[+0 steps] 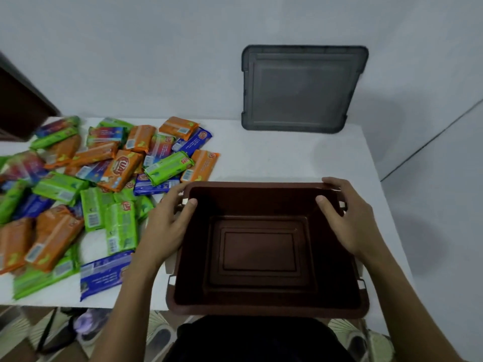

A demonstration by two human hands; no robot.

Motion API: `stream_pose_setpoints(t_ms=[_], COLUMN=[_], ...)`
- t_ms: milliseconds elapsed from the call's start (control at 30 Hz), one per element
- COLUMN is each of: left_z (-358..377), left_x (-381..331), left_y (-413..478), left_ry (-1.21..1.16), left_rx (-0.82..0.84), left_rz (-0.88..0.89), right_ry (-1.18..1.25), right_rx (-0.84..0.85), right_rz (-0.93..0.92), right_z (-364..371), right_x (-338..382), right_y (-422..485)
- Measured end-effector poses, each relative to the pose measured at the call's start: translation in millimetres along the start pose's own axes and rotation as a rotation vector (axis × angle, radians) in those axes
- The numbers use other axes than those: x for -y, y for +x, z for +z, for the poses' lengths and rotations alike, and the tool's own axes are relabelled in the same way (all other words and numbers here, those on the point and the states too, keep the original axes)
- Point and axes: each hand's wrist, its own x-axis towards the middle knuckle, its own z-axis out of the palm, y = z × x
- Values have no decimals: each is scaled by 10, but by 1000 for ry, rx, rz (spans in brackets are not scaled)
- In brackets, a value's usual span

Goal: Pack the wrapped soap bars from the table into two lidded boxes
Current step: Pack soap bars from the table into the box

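An open brown box [261, 188] stands at the table's front edge, nothing inside it. My left hand [167, 223] grips its left rim, thumb over the inner wall. On the right rim sits my right hand [345, 218], thumb inside the box and fingers over the far corner. A heap of wrapped soap bars [104, 184] in green, orange and blue wrappers covers the left half of the white table [274, 155]. One blue bar [104, 273] lies near the front edge, close to my left forearm.
A grey lid [300, 87] leans upright against the wall behind the table at the back right. A dark piece of furniture [21, 105] stands at far left. Below the table's front edge the floor and some footwear [88, 327] show.
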Motion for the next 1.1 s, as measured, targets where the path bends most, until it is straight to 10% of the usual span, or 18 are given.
stream_pose_setpoints(t_ms=[200, 500, 733, 1100], left_z=[-118, -591, -1031, -986], left_x=[62, 559, 947, 715], left_y=[30, 656, 777, 486], left_ry=[-77, 439, 717, 663], left_rx=[67, -111, -75, -24], left_rz=[-5, 50, -307, -554], right_ry=[-433, -337, -636, -670], right_rx=[-170, 415, 746, 836], right_rz=[-303, -527, -745, -848], right_z=[61, 1267, 2193, 2505], right_x=[404, 1250, 1488, 1532], right_y=[255, 1405, 1936, 2009])
